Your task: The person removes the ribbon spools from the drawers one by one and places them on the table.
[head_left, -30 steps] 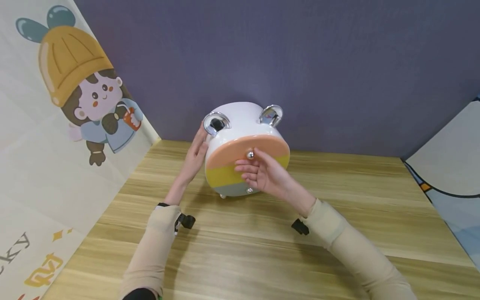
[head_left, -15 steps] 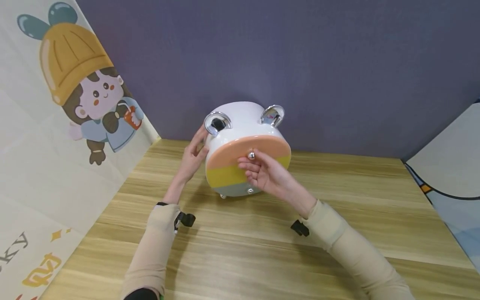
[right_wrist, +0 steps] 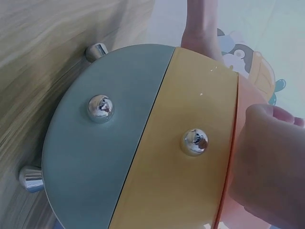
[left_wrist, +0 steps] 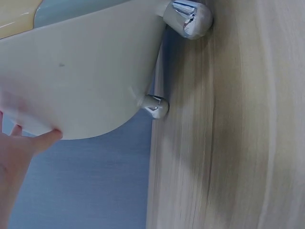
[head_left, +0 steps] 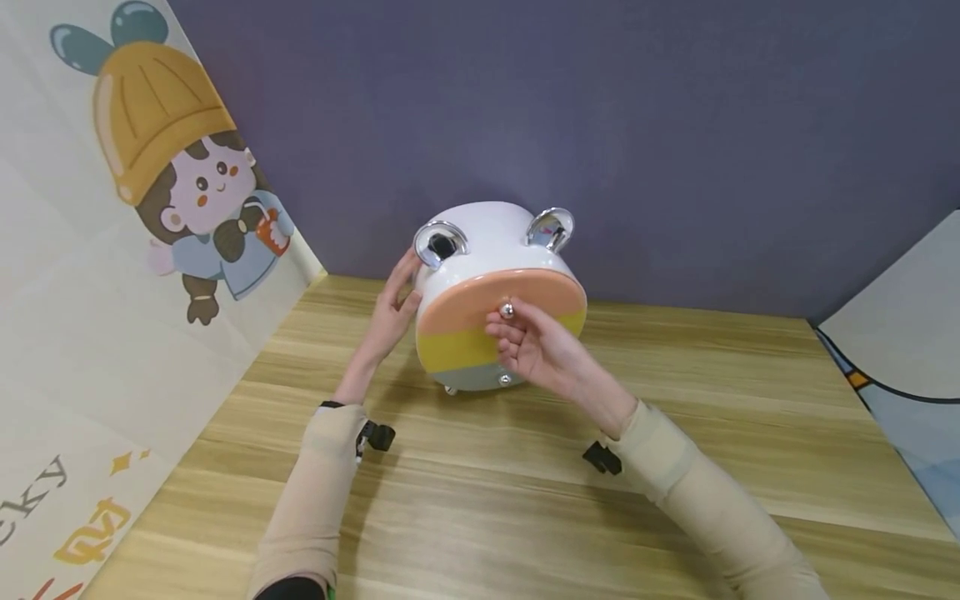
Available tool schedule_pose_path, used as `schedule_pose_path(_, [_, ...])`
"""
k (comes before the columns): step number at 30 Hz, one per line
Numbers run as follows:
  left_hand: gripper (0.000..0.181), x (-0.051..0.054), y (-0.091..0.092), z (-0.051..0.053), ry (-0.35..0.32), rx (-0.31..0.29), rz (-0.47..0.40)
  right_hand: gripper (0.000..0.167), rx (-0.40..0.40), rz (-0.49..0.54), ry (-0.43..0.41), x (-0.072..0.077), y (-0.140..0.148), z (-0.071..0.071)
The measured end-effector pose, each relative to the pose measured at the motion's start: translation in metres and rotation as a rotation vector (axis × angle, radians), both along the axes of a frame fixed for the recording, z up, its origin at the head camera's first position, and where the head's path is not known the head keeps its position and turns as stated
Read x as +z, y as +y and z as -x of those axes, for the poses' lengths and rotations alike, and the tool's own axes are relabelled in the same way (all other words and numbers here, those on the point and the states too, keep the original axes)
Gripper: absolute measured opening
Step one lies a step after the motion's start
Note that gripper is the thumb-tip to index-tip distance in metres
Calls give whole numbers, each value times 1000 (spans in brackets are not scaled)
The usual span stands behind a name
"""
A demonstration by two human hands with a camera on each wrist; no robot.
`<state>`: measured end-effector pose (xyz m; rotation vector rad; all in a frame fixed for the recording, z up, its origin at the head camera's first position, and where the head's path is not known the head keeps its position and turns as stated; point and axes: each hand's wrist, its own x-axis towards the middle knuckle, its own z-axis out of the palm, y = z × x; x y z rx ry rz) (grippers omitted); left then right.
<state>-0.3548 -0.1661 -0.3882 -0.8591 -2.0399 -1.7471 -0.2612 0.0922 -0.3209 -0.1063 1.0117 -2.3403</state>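
In the head view a white rounded drawer box (head_left: pixel 483 225) stands on the table, with two silver ears and silver feet. Its front has an orange drawer (head_left: pixel 472 293) on top, a yellow drawer (right_wrist: pixel 162 157) in the middle and a blue-grey drawer (right_wrist: pixel 109 148) below. My right hand (head_left: pixel 551 354) pinches the silver knob (head_left: pixel 507 310) of the orange drawer between thumb and fingers; in the right wrist view this knob is hidden behind the hand. My left hand (head_left: pixel 388 321) rests against the box's left side, its fingers spread rather than curled round anything.
The wood-grain table (head_left: pixel 480 492) extends in front of the box and to both sides. Close behind rises a dark blue-grey wall panel (head_left: pixel 637 150). At left stands a pale panel with a cartoon figure (head_left: pixel 210 192); another pale panel (head_left: pixel 900 325) is at right.
My right hand's fingers have drawn in closer about the orange drawer's knob. The left hand stays on the box's side. The whole head view has shifted slightly.
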Motion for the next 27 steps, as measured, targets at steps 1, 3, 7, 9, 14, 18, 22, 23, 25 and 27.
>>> schedule_pose_path(1, [85, 1, 0, -1, -4, 0, 1, 37, 1, 1, -3, 0, 0, -1])
schedule_pose_path(3, [86, 3, 0, -4, -15, -2, 3, 38, 4, 1, -7, -1, 0, -4])
schedule_pose_path(7, [89, 14, 2, -18, -33, -3, 18, 40, 19, 4, -14, -2, 2, -12])
schedule_pose_path(9, [90, 19, 4, -24, -36, -9, 20, 40, 29, 3, -15, -3, 3, -17])
schedule_pose_path(14, [91, 22, 5, -28, -32, -32, 19, 38, 29, 10, -23, -6, 8, -28])
schedule_pose_path(18, [95, 21, 6, -27, -41, -40, 27, 38, 33, 17, -24, -7, 12, -38])
schedule_pose_path(22, [99, 22, 7, -28, -48, -43, 27, 41, 61, 11, -2, -8, 14, -47])
schedule_pose_path(23, [100, 22, 7, -28, -48, -42, 29, 41, 71, 12, 6, -8, 14, -49])
schedule_pose_path(25, [100, 22, 7, -29, -48, -42, 29, 40, 86, 21, 18, -9, 15, -52])
schedule_pose_path(27, [102, 22, 7, -29, -44, -36, 34, 40, 104, 33, 28, -9, 16, -55])
